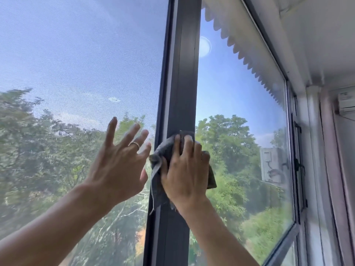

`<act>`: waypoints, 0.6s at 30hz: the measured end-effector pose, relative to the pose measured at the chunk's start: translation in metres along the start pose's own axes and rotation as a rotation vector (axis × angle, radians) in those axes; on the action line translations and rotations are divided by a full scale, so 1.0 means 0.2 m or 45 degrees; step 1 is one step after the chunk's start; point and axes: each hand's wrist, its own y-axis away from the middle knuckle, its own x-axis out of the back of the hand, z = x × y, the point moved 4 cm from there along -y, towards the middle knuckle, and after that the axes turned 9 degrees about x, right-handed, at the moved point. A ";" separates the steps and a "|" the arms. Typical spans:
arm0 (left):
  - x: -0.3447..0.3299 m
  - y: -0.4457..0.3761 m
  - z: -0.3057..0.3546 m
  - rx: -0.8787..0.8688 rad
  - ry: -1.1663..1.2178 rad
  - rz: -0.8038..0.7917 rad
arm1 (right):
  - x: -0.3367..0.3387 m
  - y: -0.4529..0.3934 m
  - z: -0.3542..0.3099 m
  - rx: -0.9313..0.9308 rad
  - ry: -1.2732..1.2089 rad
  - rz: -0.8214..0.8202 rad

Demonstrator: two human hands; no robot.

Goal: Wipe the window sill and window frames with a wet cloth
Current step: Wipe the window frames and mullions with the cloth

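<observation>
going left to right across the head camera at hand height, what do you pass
Insect screen → left hand → grey cloth on the dark frame post → right hand → glass pane → window latch.

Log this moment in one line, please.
right hand: presses grey cloth on dark frame post | left hand: open, fingers spread before screen
</observation>
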 end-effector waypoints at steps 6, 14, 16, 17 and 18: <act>0.06 -0.06 -0.03 -0.008 -0.008 0.074 | -0.04 -0.21 -0.02 -0.115 -0.119 -0.090; 0.14 -0.20 -0.15 0.048 -0.190 -0.012 | -0.06 -0.25 -0.06 -0.080 -0.198 -0.089; 0.15 -0.23 -0.16 0.060 -0.234 -0.064 | -0.06 -0.38 -0.04 -0.211 -0.324 -0.032; 0.15 -0.25 -0.16 0.073 -0.249 -0.075 | -0.07 -0.39 -0.06 -0.256 -0.358 0.005; 0.16 -0.27 -0.17 0.083 -0.267 -0.058 | -0.08 -0.37 -0.09 -0.282 -0.362 0.061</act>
